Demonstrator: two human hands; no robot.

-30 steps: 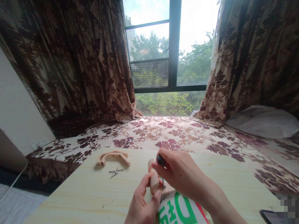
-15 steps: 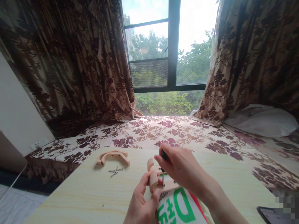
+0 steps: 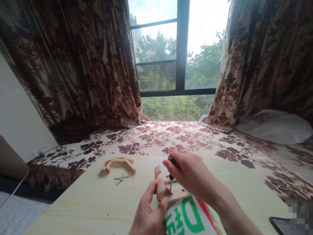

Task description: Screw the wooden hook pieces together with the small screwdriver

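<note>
My right hand (image 3: 187, 169) is wrapped round the dark handle of a screwdriver (image 3: 171, 186), held upright. Its tip stands at a hole in a pale wooden piece (image 3: 179, 194), where a screw may sit, too small to make out. My left hand (image 3: 153, 204) grips the end of this wooden assembly, thumb in front and fingers behind a rounded block (image 3: 160, 189). Beneath the wood lies a white bag with green letters (image 3: 184, 217) and a red edge. To the left rest two curved wooden pieces (image 3: 119, 162) and several loose screws (image 3: 121, 178).
Everything lies on a pale wooden tabletop (image 3: 80, 199). A phone (image 3: 281, 225) is at its right front edge. Behind the table spreads a flower-patterned cloth (image 3: 151, 140), with a clear plastic bag (image 3: 274, 127) at the right. Patterned curtains flank a window (image 3: 182, 49).
My right hand has turned slightly on the screwdriver handle and shifted a little to the right. My left hand keeps its hold on the wood.
</note>
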